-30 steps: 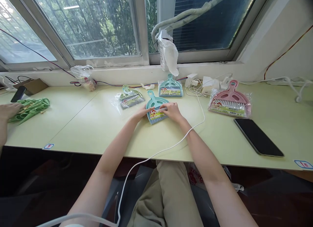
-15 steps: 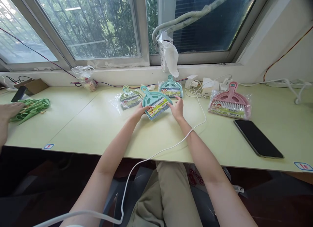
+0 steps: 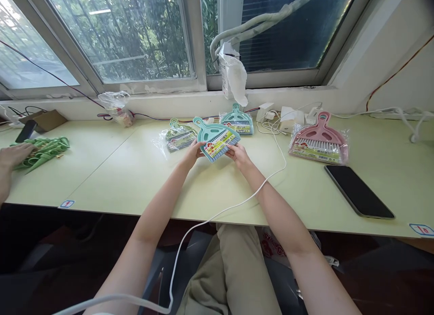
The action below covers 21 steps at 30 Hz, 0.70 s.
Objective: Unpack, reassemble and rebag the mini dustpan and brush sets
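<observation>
Between my hands is a teal dustpan and brush set (image 3: pixel 217 136) with a yellow label, held tilted above the table with its handle toward the upper left. My left hand (image 3: pixel 193 154) grips its lower left corner. My right hand (image 3: pixel 239 155) is closed on the bristle edge at the lower right. Behind it, a green wrapped dustpan set (image 3: pixel 179 138) lies to the left and another teal dustpan set (image 3: pixel 237 120) lies toward the wall. A pink wrapped dustpan set (image 3: pixel 319 141) rests farther right.
A white cable (image 3: pixel 233 205) runs across the table and over my right forearm. A black phone (image 3: pixel 358 191) lies at the right. Another person's hand (image 3: pixel 15 156) touches green rolled pieces (image 3: pixel 50 152) at the far left. A plastic bag (image 3: pixel 118 110) stands near the wall.
My right hand has shifted down and left, from the dustpan's right corner to its lower bristle edge. The dustpan set has tilted slightly and risen a little. My left hand keeps its hold.
</observation>
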Available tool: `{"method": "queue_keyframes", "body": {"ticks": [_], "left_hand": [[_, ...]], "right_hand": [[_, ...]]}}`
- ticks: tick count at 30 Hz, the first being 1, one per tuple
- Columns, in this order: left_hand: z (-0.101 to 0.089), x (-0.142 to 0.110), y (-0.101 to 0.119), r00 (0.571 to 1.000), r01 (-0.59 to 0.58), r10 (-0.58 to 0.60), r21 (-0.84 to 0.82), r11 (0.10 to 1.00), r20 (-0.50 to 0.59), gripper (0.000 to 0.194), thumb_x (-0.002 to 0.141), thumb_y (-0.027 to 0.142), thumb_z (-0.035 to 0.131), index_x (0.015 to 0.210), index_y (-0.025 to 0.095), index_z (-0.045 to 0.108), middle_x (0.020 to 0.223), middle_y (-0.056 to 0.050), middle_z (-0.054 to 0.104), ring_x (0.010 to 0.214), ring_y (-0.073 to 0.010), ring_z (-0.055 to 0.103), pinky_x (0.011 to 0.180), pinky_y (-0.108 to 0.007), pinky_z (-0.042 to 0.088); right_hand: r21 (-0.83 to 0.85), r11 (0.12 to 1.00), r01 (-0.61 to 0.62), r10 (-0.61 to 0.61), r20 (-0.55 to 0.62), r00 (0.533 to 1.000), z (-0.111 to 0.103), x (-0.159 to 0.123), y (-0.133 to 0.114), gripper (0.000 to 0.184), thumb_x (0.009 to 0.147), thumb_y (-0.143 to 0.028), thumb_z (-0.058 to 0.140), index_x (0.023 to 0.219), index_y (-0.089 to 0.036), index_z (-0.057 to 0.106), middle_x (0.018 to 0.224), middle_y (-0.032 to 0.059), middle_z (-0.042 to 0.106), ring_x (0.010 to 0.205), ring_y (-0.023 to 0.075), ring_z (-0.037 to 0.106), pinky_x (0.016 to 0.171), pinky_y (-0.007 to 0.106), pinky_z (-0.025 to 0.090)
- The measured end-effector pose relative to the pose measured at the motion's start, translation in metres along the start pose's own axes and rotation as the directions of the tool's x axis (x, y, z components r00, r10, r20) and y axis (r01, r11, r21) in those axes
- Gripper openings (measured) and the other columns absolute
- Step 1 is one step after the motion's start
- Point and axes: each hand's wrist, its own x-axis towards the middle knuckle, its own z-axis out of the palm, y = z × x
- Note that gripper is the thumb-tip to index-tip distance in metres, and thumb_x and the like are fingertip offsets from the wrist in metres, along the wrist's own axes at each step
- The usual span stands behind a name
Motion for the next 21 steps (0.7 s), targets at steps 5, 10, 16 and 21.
{"method": "queue_keyframes", "body": {"ticks": [5, 10, 16, 21], "left_hand": [[-0.0017, 0.0013, -0.0015, 1.000, -0.015, 0.015, 0.012, 1.000, -0.022, 0.054, 0.068, 0.028, 0.072, 0.119, 0.021, 0.055, 0.094, -0.003, 0.070, 0.079, -0.0157, 0.067, 0.071, -0.028, 0.055], [-0.0019, 0.0004, -0.0012, 0.999, -0.022, 0.022, 0.022, 1.000, -0.025, 0.053, 0.069, 0.028, 0.072, 0.119, 0.022, 0.055, 0.095, -0.001, 0.070, 0.079, -0.0155, 0.067, 0.073, -0.029, 0.055], [-0.0044, 0.0011, 0.0025, 0.992, 0.018, -0.018, 0.001, 1.000, 0.122, 0.039, 0.070, 0.029, 0.062, 0.107, 0.018, 0.056, 0.097, -0.005, 0.071, 0.085, -0.0200, 0.068, 0.076, -0.036, 0.058], [-0.0056, 0.0004, 0.0032, 0.987, 0.001, -0.006, 0.031, 1.000, 0.161, 0.048, 0.064, 0.022, 0.062, 0.112, 0.019, 0.055, 0.101, -0.006, 0.070, 0.091, -0.0222, 0.069, 0.084, -0.042, 0.058]], "right_hand": [[-0.038, 0.999, 0.014, -0.011, 0.064, 0.998, -0.0020, -0.0009, -0.0024, 0.006, 0.088, -0.016, 0.059, 0.090, -0.021, 0.061, 0.078, -0.0023, 0.072, 0.067, 0.0120, 0.069, 0.080, 0.032, 0.061], [-0.064, 0.997, 0.037, -0.033, 0.050, 0.998, 0.0008, -0.0013, 0.0008, 0.013, 0.084, -0.018, 0.065, 0.095, -0.022, 0.060, 0.083, -0.0018, 0.073, 0.067, 0.0121, 0.069, 0.075, 0.030, 0.062], [0.001, 0.999, 0.046, -0.045, -0.034, 0.998, 0.0002, 0.0003, 0.0047, 0.009, 0.085, -0.012, 0.062, 0.089, -0.020, 0.060, 0.081, -0.0007, 0.074, 0.069, 0.0117, 0.070, 0.076, 0.029, 0.062], [0.006, 0.998, 0.057, -0.056, -0.065, 0.996, -0.0004, -0.0002, 0.0051, 0.008, 0.086, -0.013, 0.064, 0.087, -0.020, 0.059, 0.078, -0.0015, 0.073, 0.064, 0.0117, 0.069, 0.078, 0.032, 0.062]]}}
